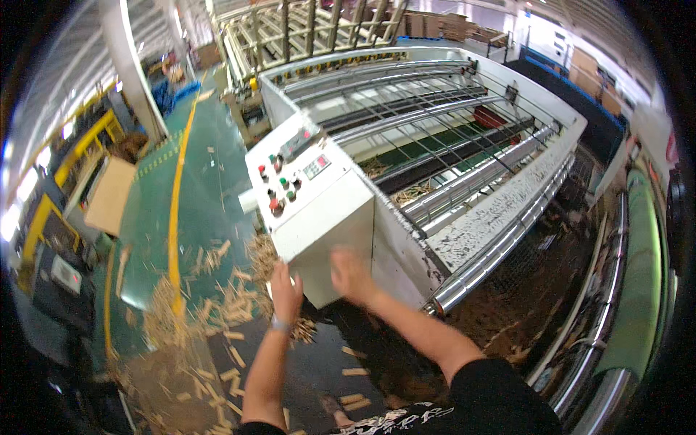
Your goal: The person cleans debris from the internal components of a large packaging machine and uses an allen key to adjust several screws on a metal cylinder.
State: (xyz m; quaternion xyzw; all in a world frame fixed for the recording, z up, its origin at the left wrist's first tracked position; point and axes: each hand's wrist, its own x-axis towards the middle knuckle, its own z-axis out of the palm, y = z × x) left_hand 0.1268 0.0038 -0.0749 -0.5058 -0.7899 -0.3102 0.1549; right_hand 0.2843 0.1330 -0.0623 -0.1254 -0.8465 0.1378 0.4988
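A white control box stands in front of me, with red, green and black buttons and a small panel on its sloping top. My left hand is at the box's lower left corner, fingers pointing up and curled. A bit of something white shows by its fingers, too small to name. My right hand is in front of the box's near face, smeared by motion. Whether it touches the face, or holds anything, I cannot make out.
Beyond the box lies a large machine with metal rollers and thin bars. A green-covered roller runs along the right. Cardboard scraps litter the green floor, which has a yellow line. A cardboard sheet leans at left.
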